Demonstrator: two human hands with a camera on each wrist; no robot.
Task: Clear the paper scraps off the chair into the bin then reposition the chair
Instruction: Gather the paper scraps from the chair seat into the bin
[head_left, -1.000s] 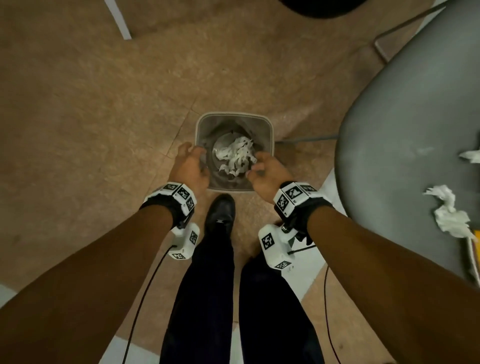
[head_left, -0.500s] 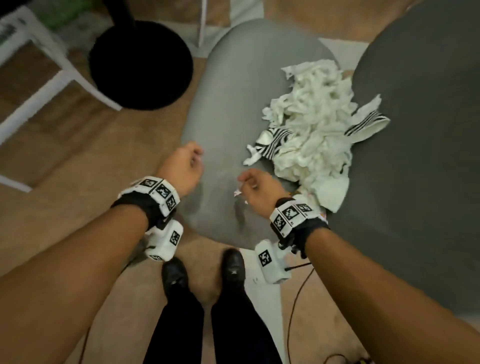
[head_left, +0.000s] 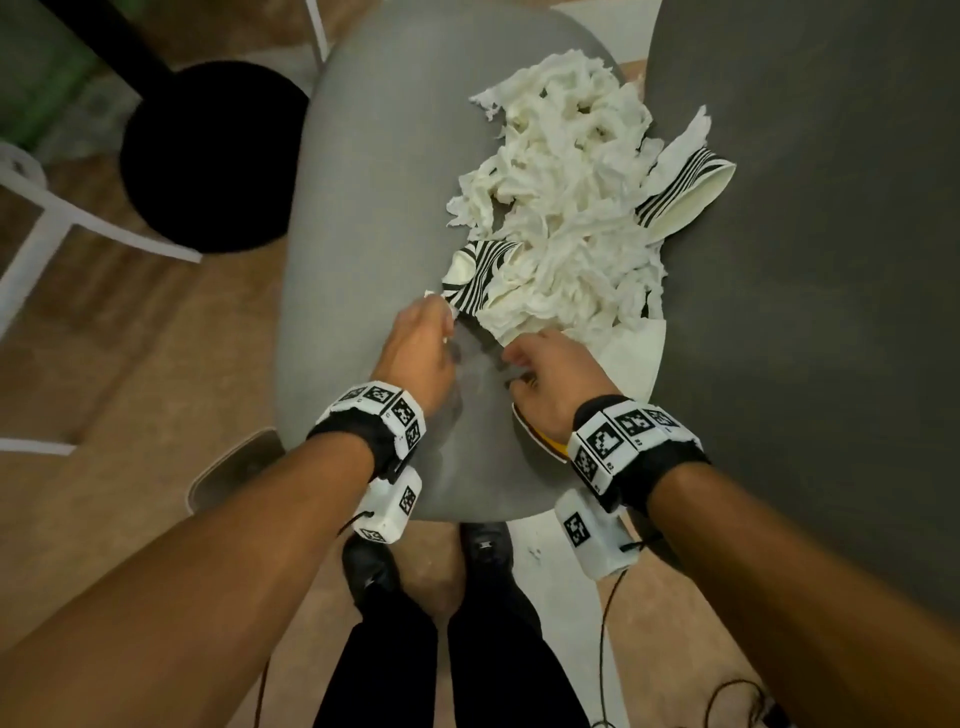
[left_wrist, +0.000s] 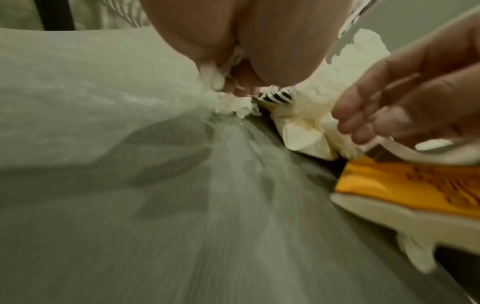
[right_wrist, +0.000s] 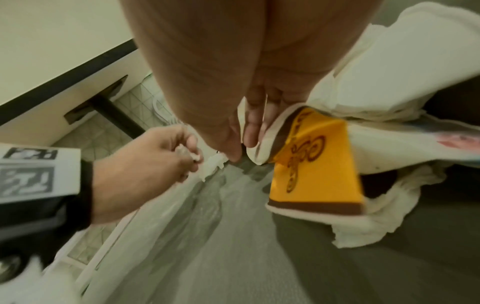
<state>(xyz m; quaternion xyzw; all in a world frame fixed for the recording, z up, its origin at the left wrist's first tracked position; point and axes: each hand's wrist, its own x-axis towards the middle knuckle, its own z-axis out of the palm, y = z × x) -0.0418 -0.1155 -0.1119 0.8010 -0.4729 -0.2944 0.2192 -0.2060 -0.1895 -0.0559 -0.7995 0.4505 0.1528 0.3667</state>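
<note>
A heap of white paper scraps (head_left: 561, 208) with black-striped pieces (head_left: 480, 270) lies on the grey chair seat (head_left: 363, 208), against the dark grey backrest (head_left: 805, 312). My left hand (head_left: 447, 322) is at the heap's near edge and pinches a small white scrap (right_wrist: 187, 153); the left wrist view shows its fingers (left_wrist: 233, 86) bunched on white paper. My right hand (head_left: 514, 371), just to the right, grips a yellow-and-brown printed paper piece (right_wrist: 311, 160), which also shows as the yellow paper piece (left_wrist: 415, 185). The bin (head_left: 228, 467) stands on the floor at the lower left, partly behind my left forearm.
A black round base (head_left: 208, 156) and a white frame (head_left: 52, 218) stand on the brown floor to the left of the chair. My shoes (head_left: 369, 566) are right below the seat's front edge. Cables (head_left: 602, 649) hang from the wrist cameras.
A second ago both hands were over the bin. I turned to the chair, and both hands have reached the heap's near edge and taken hold of paper.
</note>
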